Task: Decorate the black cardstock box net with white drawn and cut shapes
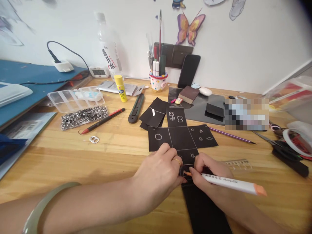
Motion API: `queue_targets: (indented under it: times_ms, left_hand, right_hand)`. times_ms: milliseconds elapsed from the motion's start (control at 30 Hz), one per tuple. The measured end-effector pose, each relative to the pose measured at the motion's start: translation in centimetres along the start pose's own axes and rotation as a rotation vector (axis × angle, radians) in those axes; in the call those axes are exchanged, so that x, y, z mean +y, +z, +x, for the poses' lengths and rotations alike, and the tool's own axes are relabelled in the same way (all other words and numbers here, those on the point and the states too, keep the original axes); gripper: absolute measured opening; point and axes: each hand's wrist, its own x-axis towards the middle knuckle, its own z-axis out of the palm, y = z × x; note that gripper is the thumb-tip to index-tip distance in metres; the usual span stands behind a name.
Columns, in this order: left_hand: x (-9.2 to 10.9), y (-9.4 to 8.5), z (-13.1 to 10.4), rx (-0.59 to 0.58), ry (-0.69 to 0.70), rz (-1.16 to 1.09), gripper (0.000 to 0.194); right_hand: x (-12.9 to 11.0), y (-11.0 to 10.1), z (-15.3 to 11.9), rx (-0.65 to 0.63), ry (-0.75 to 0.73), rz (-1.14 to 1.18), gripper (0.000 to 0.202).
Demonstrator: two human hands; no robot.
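A black paper cross point(181, 138) with white outlines of flowers, a circle, a star and small shapes lies on the desk, its long strip running toward me. My left hand point(158, 174) is closed over the strip's left edge, fingers bent and pinching a small dark piece that is mostly hidden. My right hand point(211, 172) holds a white marker point(229, 183) with an orange end, its orange tip against the paper beside the left fingertips. Whatever mark lies under the tip is too small to tell.
Behind the cross lie black paper pieces point(153, 113), a dark cutter point(136, 108) and a glue stick point(120, 88). A pen cup point(158, 80) stands near the wall. Scissors point(275, 142) and a purple pencil point(231, 135) are at right; a metal-ring pack point(84, 117) is at left.
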Motion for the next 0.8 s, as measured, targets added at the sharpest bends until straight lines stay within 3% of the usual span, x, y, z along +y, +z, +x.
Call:
queue_targets:
  times_ms: [367, 600, 800]
  left_hand:
    - [0.0, 0.05, -0.08, -0.013, 0.009, 0.017, 0.024]
    - [-0.02, 0.04, -0.12, -0.008, 0.008, 0.013, 0.025]
    - [-0.08, 0.14, 0.0, -0.006, 0.034, 0.032, 0.026]
  right_hand:
    - [0.33, -0.23, 0.01, -0.085, -0.001, 0.024, 0.024]
    - [-0.09, -0.85, 0.34, -0.168, 0.09, 0.126, 0.023]
    - [0.08, -0.58, 0.4, -0.166, 0.078, 0.105, 0.022]
